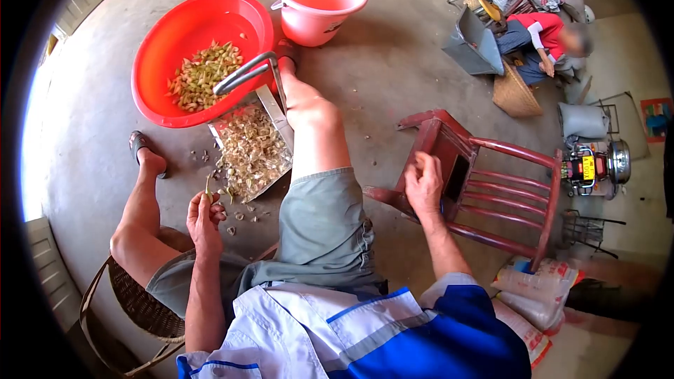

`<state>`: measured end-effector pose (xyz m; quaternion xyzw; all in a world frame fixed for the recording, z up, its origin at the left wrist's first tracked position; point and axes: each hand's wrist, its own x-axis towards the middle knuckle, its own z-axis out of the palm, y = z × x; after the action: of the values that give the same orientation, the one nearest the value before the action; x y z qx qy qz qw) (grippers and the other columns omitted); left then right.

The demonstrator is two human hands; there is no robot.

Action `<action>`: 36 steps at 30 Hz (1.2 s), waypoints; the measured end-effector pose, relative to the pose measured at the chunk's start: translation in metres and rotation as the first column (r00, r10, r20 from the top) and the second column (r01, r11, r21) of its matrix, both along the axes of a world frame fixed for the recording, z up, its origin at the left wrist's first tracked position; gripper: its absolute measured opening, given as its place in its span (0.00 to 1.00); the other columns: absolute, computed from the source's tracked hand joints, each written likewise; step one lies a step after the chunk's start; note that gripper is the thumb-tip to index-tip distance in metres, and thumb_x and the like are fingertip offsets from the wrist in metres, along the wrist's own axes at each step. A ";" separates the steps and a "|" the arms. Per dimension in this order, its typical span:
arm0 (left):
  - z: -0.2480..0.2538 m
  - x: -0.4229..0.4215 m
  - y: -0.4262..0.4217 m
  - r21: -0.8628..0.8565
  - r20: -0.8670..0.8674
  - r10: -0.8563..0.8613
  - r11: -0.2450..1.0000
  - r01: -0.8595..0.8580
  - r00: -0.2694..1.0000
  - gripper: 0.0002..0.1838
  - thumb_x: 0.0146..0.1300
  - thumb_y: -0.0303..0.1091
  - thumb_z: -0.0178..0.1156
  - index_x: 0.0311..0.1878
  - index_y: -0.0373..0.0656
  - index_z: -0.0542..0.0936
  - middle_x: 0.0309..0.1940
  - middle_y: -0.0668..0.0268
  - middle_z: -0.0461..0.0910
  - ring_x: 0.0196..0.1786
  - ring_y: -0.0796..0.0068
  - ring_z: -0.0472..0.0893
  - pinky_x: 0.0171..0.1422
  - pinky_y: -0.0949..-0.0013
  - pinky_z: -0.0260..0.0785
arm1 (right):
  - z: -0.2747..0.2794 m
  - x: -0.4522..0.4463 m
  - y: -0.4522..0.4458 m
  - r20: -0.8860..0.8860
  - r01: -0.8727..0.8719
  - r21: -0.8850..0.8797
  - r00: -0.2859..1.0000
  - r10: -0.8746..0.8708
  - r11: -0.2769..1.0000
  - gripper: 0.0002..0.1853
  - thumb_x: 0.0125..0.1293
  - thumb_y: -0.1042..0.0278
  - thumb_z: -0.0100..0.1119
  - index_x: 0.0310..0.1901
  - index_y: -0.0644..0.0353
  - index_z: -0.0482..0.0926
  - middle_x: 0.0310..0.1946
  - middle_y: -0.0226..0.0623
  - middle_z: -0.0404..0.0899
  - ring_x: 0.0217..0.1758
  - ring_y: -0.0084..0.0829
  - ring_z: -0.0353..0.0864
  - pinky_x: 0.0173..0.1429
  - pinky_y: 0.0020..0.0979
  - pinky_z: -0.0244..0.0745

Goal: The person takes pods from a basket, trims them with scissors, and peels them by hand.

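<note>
My left hand [205, 221] pinches a small green pod [208, 188] between thumb and fingertips, just left of a heap of pale husks [249, 144] on a flat metal pan [276, 123]. Over the seat of a dark red wooden chair [479, 144], my right hand [423, 181] has its fingers curled; whether anything small is inside them is hidden. A large red basin [151, 63] holds a pile of yellow-green pods [203, 77]. A bent metal handle [246, 76] crosses the basin's right edge.
A pink bucket [319, 3] stands beyond my knee. A woven basket [144, 302] lies at lower left. Another person [551, 38] sits at upper right by a grey bin [472, 42] and a wicker basket [516, 91]. Sacks [537, 288] lie behind the chair.
</note>
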<state>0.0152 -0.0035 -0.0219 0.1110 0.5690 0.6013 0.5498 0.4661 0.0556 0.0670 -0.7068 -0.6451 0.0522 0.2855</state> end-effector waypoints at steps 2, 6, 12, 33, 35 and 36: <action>0.004 0.004 0.000 -0.007 -0.005 -0.006 1.000 0.006 1.000 0.11 0.72 0.36 0.55 0.50 0.40 0.76 0.38 0.61 0.82 0.29 0.83 0.76 0.31 0.79 0.70 | -0.044 0.066 -0.034 0.296 0.095 -0.093 0.953 -0.063 0.991 0.20 0.58 0.69 0.62 0.53 0.61 0.71 0.46 0.52 0.73 0.49 0.51 0.74 0.54 0.49 0.71; 0.004 0.002 -0.002 -0.030 -0.014 -0.004 1.000 0.003 1.000 0.11 0.72 0.37 0.55 0.50 0.40 0.76 0.38 0.61 0.82 0.29 0.83 0.76 0.31 0.79 0.70 | -0.058 0.094 -0.070 0.359 0.428 -0.472 0.892 -0.275 0.771 0.30 0.56 0.62 0.65 0.59 0.61 0.66 0.51 0.58 0.71 0.54 0.57 0.72 0.58 0.50 0.69; 0.000 0.002 0.000 -0.058 0.020 -0.026 0.998 0.027 0.999 0.13 0.72 0.38 0.54 0.51 0.40 0.74 0.39 0.61 0.81 0.29 0.81 0.76 0.29 0.78 0.69 | -0.046 0.085 -0.057 0.377 0.515 -0.577 0.856 -0.353 0.633 0.34 0.55 0.54 0.65 0.60 0.60 0.65 0.55 0.59 0.71 0.56 0.58 0.74 0.59 0.49 0.71; 0.016 -0.011 0.006 -0.016 0.357 -0.010 1.000 0.017 0.934 0.17 0.75 0.46 0.46 0.40 0.42 0.76 0.28 0.69 0.78 0.23 0.80 0.75 0.28 0.75 0.71 | 0.085 -0.153 -0.028 -0.938 -0.728 -0.347 0.254 -0.237 0.592 0.28 0.62 0.73 0.59 0.64 0.62 0.66 0.34 0.29 0.75 0.26 0.21 0.71 0.30 0.22 0.70; 0.016 -0.014 0.003 0.008 0.372 -0.003 1.000 0.001 0.928 0.17 0.75 0.46 0.46 0.41 0.42 0.76 0.28 0.69 0.78 0.23 0.80 0.75 0.27 0.75 0.71 | 0.058 -0.189 -0.020 -0.913 -0.764 -0.399 0.384 -0.140 0.506 0.28 0.60 0.73 0.63 0.62 0.64 0.67 0.35 0.31 0.76 0.29 0.22 0.74 0.35 0.26 0.73; 0.018 -0.015 0.002 0.010 0.376 0.006 1.000 -0.011 0.927 0.17 0.75 0.46 0.46 0.42 0.42 0.76 0.28 0.69 0.78 0.23 0.80 0.75 0.27 0.75 0.71 | 0.038 -0.206 -0.018 -0.830 -0.809 -0.338 0.497 0.254 0.481 0.28 0.59 0.72 0.65 0.61 0.65 0.68 0.35 0.32 0.77 0.30 0.23 0.75 0.37 0.27 0.74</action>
<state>0.0000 -0.0014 -0.0043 -0.0053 0.4500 0.6174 0.6452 0.2598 0.0372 0.1053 -0.4185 -0.6189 0.6415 0.1741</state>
